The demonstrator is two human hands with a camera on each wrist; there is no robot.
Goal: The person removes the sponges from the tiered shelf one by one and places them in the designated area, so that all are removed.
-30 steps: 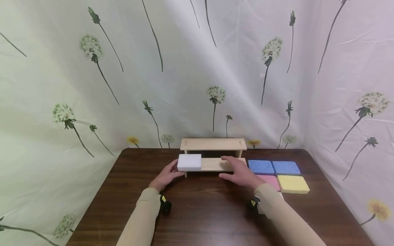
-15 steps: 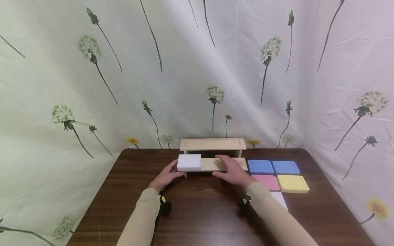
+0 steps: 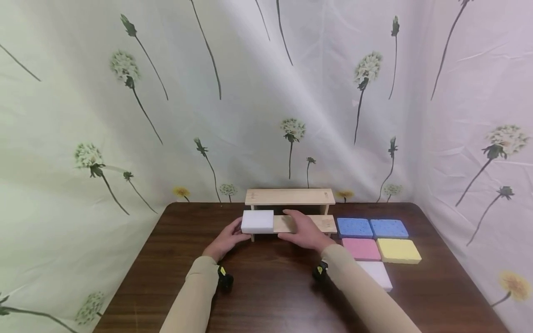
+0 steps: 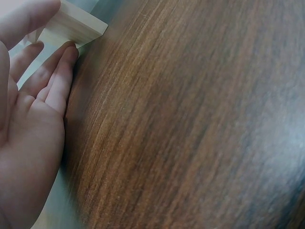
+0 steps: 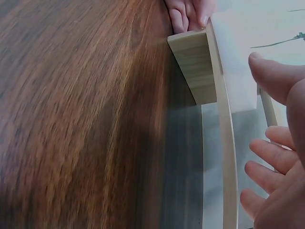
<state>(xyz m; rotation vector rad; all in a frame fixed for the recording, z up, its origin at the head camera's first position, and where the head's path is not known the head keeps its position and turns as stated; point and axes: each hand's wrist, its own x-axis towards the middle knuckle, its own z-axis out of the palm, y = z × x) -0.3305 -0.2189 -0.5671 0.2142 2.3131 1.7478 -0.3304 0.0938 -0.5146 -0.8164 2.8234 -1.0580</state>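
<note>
A white sponge (image 3: 257, 221) lies on the left part of the lower step of a small two-step wooden shelf (image 3: 322, 223). My left hand (image 3: 225, 239) is at the left end of the sponge and step, its fingers extended and relaxed. In the left wrist view, those fingers reach to the shelf's end piece (image 4: 78, 26). Over the lower step, just right of the sponge, my right hand (image 3: 307, 232) has its thumb and fingers spread. The right wrist view shows a gap between the right hand (image 5: 281, 157) and the sponge (image 5: 233, 62).
Right of the shelf, two blue sponges (image 3: 354, 227) lie side by side. In front of them are a pink sponge (image 3: 360, 249) and a yellow sponge (image 3: 399, 250). Another white sponge (image 3: 376, 274) is partly behind the right sleeve. A flower-print cloth (image 3: 266, 101) hangs behind the table (image 3: 266, 296).
My right hand has moved left along the lower step toward the white sponge, uncovering more of the pink and other white sponges. The left hand stays at the sponge's left end.
</note>
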